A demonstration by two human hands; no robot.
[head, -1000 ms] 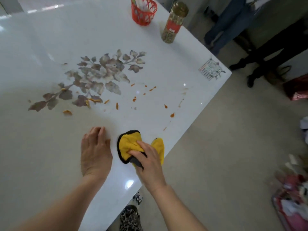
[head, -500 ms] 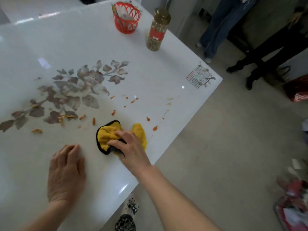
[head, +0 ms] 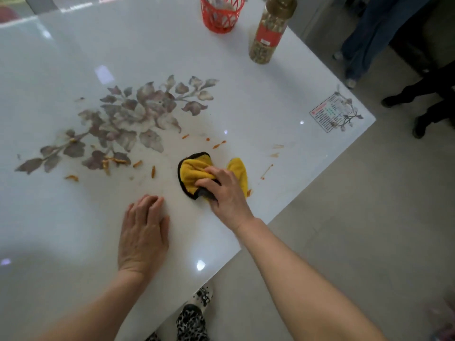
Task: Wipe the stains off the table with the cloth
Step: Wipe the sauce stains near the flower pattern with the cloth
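Note:
A yellow cloth [head: 190, 172] with a black edge lies bunched on the white glossy table [head: 246, 99]. My right hand [head: 225, 190] presses down on it and grips it. Orange stains [head: 219, 144] are scattered around the cloth, several more to its left [head: 138, 164] over the printed flower pattern [head: 138, 114], and a streak to its right [head: 267, 171]. My left hand [head: 144, 232] rests flat on the table, fingers together, to the left of the cloth and nearer to me.
A red plastic basket [head: 221, 14] and a tall jar with a gold lid [head: 269, 30] stand at the far side. A label [head: 331, 112] is stuck near the right corner. The table edge runs diagonally at right. People's legs [head: 364, 38] stand beyond it.
My right hand has pushed the cloth away from me into the stains; two spots that lay ahead of it are now under or beside it. My left hand stays flat on the table.

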